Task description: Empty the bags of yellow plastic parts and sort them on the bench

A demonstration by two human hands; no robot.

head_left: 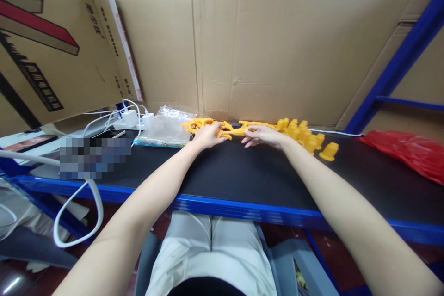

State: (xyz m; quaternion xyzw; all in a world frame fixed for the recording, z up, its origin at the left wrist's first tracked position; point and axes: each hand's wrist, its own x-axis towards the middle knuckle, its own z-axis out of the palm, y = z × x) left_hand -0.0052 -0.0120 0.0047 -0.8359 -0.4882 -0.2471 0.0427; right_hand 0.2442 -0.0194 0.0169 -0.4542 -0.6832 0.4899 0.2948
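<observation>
My left hand (207, 136) is at the back of the black shelf top, fingers curled over a pile of yellow plastic pieces (197, 123) with open, branching shapes. It appears to grip one of them, though the fingers partly hide it. My right hand (265, 136) hovers beside flat yellow plastic pieces (244, 126), its fingers loosely apart and nothing visible in them. Just right of that hand stand several yellow cup-shaped plastic parts (308, 141) in a cluster, with one flanged cup (329, 151) at the near edge.
A clear plastic bag (166, 127) lies left of the pieces. Chargers and white cables (130, 118) sit farther left by a phone (113, 134). A red plastic bag (405, 152) is at right. Cardboard (277, 51) walls the back; a blue metal edge (243, 210) runs in front.
</observation>
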